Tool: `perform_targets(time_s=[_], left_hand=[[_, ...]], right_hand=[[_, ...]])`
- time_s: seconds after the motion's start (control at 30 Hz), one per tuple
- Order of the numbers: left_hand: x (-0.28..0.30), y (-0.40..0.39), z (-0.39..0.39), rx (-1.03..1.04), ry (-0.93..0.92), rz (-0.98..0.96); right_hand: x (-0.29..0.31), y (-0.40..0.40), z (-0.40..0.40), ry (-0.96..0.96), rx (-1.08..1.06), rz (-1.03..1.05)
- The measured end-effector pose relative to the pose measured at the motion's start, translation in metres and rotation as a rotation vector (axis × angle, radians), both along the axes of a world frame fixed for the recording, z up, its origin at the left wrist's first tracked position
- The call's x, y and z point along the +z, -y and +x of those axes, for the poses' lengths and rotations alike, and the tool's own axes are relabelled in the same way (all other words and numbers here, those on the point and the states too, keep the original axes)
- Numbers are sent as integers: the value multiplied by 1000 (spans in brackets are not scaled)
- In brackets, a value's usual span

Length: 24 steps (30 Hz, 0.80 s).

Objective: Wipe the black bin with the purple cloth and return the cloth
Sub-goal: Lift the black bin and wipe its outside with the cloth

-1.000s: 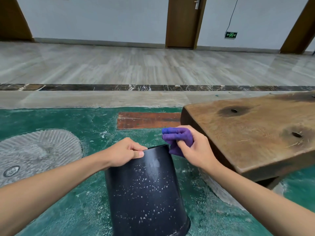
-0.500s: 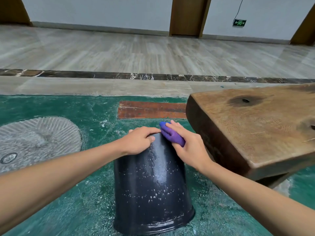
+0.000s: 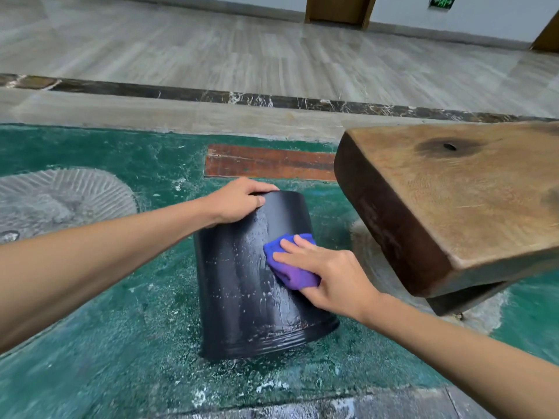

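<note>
Your left hand [image 3: 239, 201] curls over the top edge of the black bin [image 3: 254, 282], its grip clamped on that edge, while the bin stands upside down and slightly tilted on the green, white-speckled floor [image 3: 90, 343]. Your right hand [image 3: 329, 273] lies flat with fingers spread, pressing the bunched purple cloth [image 3: 290, 267] against the bin's upper right side. A thick wooden table [image 3: 453, 201] juts in just to the right of the bin.
</note>
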<state>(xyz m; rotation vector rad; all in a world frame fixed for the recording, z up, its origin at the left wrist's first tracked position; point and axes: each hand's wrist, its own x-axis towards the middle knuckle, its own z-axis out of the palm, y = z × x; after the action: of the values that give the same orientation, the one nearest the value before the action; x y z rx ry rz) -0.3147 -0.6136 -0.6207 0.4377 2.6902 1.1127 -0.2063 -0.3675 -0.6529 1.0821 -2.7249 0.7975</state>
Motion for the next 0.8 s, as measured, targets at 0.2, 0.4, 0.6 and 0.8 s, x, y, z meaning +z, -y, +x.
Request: perform_targets(time_s=[0.2,0.4,0.6,0.8], left_hand=[[-4,3,-5,8,-15,-5],[-2,3,2,57,-12,79],[10,15,17,118,-55,249],[24,53,35,-138,107,192]], right_hand=[[-9,-11,38,-26,132,97],[-11,-18,70,-3,246,221],[13,-20,40,211,-157,-339],[48,-8,-26,78,-562,-589]])
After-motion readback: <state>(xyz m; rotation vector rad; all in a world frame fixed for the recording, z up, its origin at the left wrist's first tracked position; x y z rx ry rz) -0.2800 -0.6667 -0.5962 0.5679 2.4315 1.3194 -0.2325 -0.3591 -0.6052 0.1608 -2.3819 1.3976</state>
